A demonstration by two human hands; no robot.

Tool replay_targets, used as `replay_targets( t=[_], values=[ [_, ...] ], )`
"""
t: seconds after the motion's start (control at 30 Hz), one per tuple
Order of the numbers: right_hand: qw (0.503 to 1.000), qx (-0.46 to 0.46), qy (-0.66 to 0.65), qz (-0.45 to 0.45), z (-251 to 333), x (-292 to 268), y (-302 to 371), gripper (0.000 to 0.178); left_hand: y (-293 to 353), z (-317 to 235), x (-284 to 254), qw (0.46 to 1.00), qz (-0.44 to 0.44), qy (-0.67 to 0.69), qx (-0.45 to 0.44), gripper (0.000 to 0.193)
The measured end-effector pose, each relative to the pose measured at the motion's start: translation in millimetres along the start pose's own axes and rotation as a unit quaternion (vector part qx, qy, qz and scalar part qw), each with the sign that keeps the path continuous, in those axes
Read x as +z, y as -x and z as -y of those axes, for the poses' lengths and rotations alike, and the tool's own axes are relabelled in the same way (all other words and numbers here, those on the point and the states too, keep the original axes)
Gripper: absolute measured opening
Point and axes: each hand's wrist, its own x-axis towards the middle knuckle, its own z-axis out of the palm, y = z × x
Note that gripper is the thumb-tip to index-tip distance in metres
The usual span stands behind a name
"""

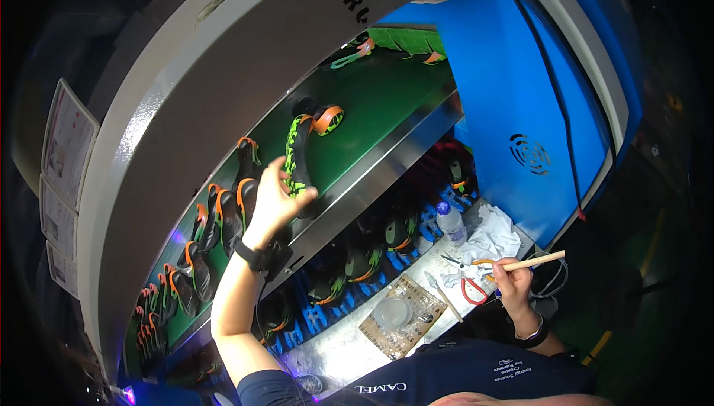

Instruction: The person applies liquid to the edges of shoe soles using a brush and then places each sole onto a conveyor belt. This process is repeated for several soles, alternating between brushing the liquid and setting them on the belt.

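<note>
My left hand [277, 199] is closed on the near end of a black shoe sole [297, 149] with a bright green pattern, over the green conveyor belt [361, 120]. An orange-and-black shoe part [328, 120] lies against its far end. Lower right, my right hand [513, 287] is closed round a pale wooden stick [539, 259] that points to the right; what its other end carries cannot be made out. Close to these fingertips, scissors [474, 291] with red and orange handles lie on the metal bench [327, 350], blades apart.
Several black-and-orange shoe parts [195, 268] line the belt's left side. Black-and-green shoes [364, 261] sit on a blue rack below. The bench holds a purple-capped bottle [450, 224], white cloth [492, 233] and a clear cup [392, 312] on cardboard. A blue machine wall [513, 108] stands right.
</note>
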Motion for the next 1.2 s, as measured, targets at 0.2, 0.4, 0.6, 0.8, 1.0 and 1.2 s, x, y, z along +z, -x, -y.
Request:
replay_targets(
  t=[0.2,0.4,0.6,0.8,1.0,1.2],
  values=[
    [1.0,0.002,-0.004,-0.018,4.6,1.5,9.0,0.006,-101.8,23.0,7.8,0.945,0.202,-0.048,-0.253,0.083],
    [0.998,0.008,0.001,-0.054,-4.3,-8.8,15.3,0.005,-108.8,19.9,-18.2,0.927,0.25,0.128,-0.249,0.063],
    [0.994,-0.034,0.042,-0.091,-10.7,-9.2,5.9,0.012,-109.5,-12.7,-7.9,0.876,0.374,0.201,-0.23,0.05],
    [0.991,-0.002,0.05,-0.12,-11.1,-12.4,24.3,0.007,-179.6,21.5,46.2,0.956,0.241,-0.004,-0.167,0.054],
    [0.99,0.02,0.061,-0.122,-8.0,-19.0,26.0,0.009,-153.2,7.3,11.7,0.93,0.263,0.081,-0.242,0.059],
    [0.996,0.0,0.016,0.083,-18.0,19.7,4.9,0.007,7.3,-40.2,-59.4,0.702,0.12,0.657,-0.247,0.037]
  ],
)
